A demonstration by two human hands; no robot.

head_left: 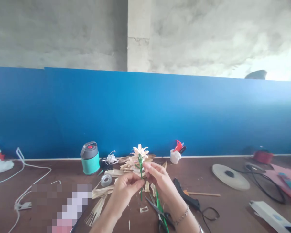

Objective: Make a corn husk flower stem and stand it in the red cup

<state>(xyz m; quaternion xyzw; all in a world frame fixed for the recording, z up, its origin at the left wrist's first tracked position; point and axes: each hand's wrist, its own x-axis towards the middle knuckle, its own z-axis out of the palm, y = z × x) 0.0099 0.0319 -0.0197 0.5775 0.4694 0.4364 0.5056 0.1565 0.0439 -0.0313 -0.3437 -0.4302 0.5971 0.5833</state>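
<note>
Between the two hands, as the head view showed, a cream-petalled artificial flower [140, 151] stood upright on its green stem [141, 194]. The left hand [124, 191] pinched the stem between thumb and fingertips; above it, the right hand [161, 181] had its fingertips at the stem just beneath the petals, though whether they squeezed it I could not tell. Too hard a twist there seemed likely to bend the stem or loosen a petal. Just below the grip lay scissors [157, 208], where the right wrist's chain bracelet [181, 216] might have snagged a handle. Right of the grip, the black glue gun [186, 195] risked being knocked by a swinging forearm.
</note>
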